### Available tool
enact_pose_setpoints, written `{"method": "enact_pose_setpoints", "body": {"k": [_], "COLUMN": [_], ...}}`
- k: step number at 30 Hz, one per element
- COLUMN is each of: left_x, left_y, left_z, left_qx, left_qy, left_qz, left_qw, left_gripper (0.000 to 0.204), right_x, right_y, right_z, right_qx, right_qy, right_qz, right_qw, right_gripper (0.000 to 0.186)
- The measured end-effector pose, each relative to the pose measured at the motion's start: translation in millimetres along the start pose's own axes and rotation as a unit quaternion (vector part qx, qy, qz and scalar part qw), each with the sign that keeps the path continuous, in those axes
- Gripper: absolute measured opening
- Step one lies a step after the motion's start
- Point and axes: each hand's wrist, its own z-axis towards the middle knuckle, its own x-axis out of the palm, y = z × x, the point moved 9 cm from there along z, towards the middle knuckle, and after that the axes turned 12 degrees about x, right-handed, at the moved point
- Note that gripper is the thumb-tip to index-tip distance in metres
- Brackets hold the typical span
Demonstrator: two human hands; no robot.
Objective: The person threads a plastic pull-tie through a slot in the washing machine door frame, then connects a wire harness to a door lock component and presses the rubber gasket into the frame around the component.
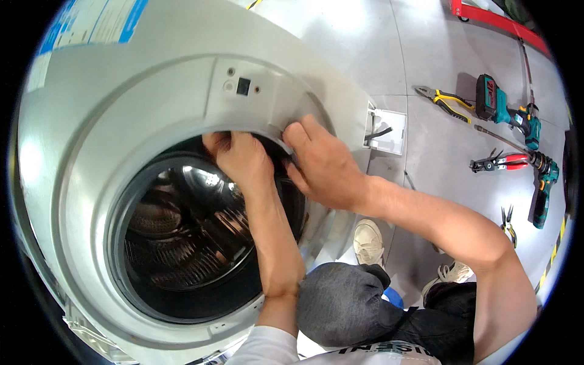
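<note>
A white washing machine front panel (176, 85) with a round opening stands at my left. Inside the opening sit a dark rubber door gasket (131, 213) and the metal drum (182, 234). My left hand (243, 159) reaches into the top of the opening, its fingers bent round the gasket's upper edge; the fingertips are partly hidden. At the opening's upper right, my right hand (325, 164) has its fingers curled at the rim and its thumb inside, pinching the gasket's edge. Above my hands the panel has a small dark square slot (244, 86).
On the grey floor at the right lie yellow-black pliers (450, 103), two teal cordless drivers (502, 109) (543, 182), a red-handled tool (502, 162) and needle-nose pliers (508, 226). An open white drawer or flap (389, 131) juts from the machine's side. My shoes (368, 241) are close to the machine.
</note>
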Motion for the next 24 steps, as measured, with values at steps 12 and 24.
{"method": "enact_pose_setpoints", "body": {"k": [12, 24], "left_x": [-1.4, 0.9], "left_y": [1.0, 7.7], "left_z": [4.2, 5.4], "left_qx": [0.017, -0.006], "left_qy": [0.007, 0.019], "left_qz": [0.028, -0.066], "left_qw": [0.999, 0.998], "left_gripper": [0.021, 0.023], "right_x": [-3.1, -2.2], "right_y": [5.4, 3.6], "right_z": [4.3, 5.2], "right_qx": [-0.039, -0.036], "right_qy": [0.035, 0.044], "right_qz": [0.019, 0.021], "right_qw": [0.998, 0.998], "right_gripper": [0.023, 0.024]}}
